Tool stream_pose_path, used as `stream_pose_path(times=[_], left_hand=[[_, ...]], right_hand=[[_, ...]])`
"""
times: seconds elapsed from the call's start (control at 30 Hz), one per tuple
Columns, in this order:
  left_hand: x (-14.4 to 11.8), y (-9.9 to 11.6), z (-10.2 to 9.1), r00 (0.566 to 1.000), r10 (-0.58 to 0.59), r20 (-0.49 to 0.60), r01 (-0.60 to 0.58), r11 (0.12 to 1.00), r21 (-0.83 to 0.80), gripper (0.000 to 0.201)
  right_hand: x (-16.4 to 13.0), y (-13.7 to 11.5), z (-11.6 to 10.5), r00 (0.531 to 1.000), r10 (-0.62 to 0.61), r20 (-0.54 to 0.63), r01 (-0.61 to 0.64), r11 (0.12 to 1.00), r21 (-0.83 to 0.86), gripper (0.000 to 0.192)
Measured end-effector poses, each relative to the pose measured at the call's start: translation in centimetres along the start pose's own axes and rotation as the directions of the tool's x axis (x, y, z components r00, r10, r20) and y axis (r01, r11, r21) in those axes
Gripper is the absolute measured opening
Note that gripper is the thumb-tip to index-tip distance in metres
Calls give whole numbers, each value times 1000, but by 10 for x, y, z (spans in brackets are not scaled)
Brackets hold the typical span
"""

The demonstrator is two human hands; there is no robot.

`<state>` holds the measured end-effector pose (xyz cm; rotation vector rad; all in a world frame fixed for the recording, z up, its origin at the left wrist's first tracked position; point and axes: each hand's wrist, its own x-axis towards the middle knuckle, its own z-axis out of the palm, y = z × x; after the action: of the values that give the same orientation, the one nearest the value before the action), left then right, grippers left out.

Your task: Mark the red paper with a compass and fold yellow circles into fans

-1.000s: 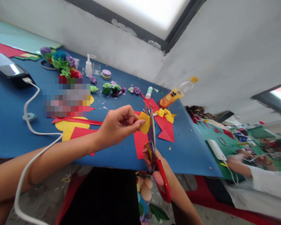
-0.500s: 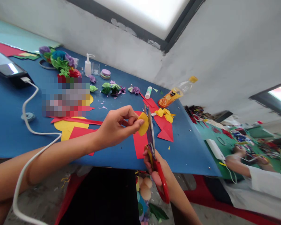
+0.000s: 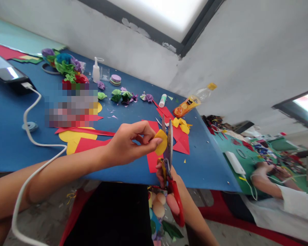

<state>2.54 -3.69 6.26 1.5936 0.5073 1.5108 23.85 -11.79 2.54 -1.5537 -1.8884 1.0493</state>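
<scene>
A: Yellow paper piece [image 3: 160, 142] at frame centre, pinched in left hand [image 3: 129, 143] fingertips, held above the blue table [image 3: 12, 143] edge.
B: Right hand [image 3: 173, 191]?
A: Clamped on red-handled scissors [image 3: 170, 160], blades apart around the paper's right edge.
B: Risks?
A: Left fingertips sit close to the blades, could get nicked. Small piece may slip or cut crooked.
B: Versus earlier frame?
A: Blades were nearly shut, now spread. Paper sits slightly lower and further right.
</scene>
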Motion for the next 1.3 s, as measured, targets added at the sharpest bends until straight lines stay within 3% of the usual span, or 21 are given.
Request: stream_pose_path(times=[0.13, 0.47, 0.83, 1.03, 1.17, 1.3], left_hand=[[0, 0, -1, 1000, -19, -1, 19, 1000, 8, 30], [1, 0, -3, 999, 35, 36, -34, 999, -11, 31], [3, 1, -4, 993, 78, 89, -75, 997, -33, 35], [2, 1, -5, 988, 110, 108, -107, 994, -35, 36], [1, 1, -5, 992, 71, 103, -69, 997, -24, 34], [3, -1, -4, 990, -106, 94, 111, 993, -46, 10]], right_hand=[[-1, -1, -1, 1000, 18, 1, -18, 1000, 9, 40], [-5, -3, -1, 997, 73, 21, -73, 997, 3, 43], [-13, -18, -12, 995, -14, 97, 16, 1000, -14, 47], [-17, -19, -10, 994, 39, 107, -39, 999, -5, 35], [-21, -7, -12, 998, 46, 45, -47, 999, 11, 36], [-17, 2, -35, 989, 69, -132, -82, 992, -99, 32]])
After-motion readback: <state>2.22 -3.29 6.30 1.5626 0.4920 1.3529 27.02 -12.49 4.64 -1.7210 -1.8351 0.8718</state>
